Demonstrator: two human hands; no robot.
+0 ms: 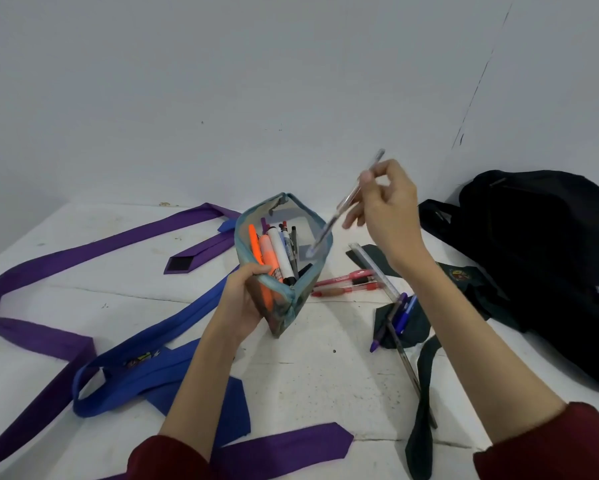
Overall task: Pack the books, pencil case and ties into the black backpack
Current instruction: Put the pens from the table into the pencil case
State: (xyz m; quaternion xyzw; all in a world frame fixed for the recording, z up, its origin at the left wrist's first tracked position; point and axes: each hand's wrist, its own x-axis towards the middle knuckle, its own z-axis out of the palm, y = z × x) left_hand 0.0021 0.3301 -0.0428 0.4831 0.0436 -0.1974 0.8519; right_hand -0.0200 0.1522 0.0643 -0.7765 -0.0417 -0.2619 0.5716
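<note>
The right hand (384, 202) pinches a clear-barrelled pen (346, 202) between thumb and fingertips, its lower tip dipping into the open mouth of the pencil case (284, 258). The left hand (246, 296) grips the near end of that case from below and holds it tilted up off the tabletop (308, 375), mouth spread wide. Inside stand orange highlighters (261, 251), a white marker (279, 251) and several dark pens.

By the look of it, the step in hand is refilling the pencil case, before anything goes into the bag. Next, the pen needs letting go so it slides down beside the others. Then come the loose items right of the case: two red pens (346, 284), a steel ruler (374, 268), and blue and purple pens (398, 313) lying on a dark green tie (419, 393) with a crest.

Purple ties (49, 268) run from the tabletop's far edge round its left side, another lies at the near edge, and a blue tie (145, 372) loops in front of the left forearm. The black backpack (547, 258) lies at the right edge, well apart from the case. No books are in view. White lettering on the backpack is cut off at the frame edge and cannot be read; print on the marker is too small to make out.
</note>
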